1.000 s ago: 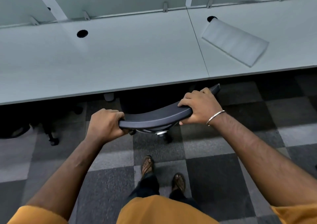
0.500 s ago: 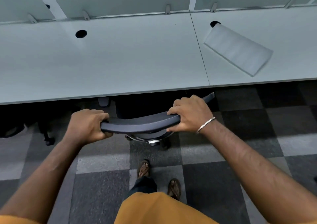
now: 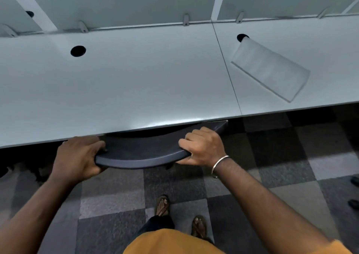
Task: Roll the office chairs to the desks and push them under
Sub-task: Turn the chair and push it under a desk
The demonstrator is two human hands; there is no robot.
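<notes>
Office chair (image 3: pixel 143 152), seat hidden beneath the surface (image 3: pixel 136 90), only its curved backrest top showing; left hand (image 3: pixel 77 156) and right hand (image 3: pixel 204 146) wrap fingers round its ends. Judged stiff, freely rolling, best held at this rigid rim

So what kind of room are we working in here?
Most likely an open-plan office: a long white desk with cable holes, divider panels behind it, checkered carpet tiles, and an office chair being pushed under.

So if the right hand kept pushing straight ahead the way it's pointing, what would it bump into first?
Most likely the front edge of the desk. The right hand grips the chair back just short of that edge, knuckles forward. Depth is hard to judge, so it might slip just beneath instead.
</notes>
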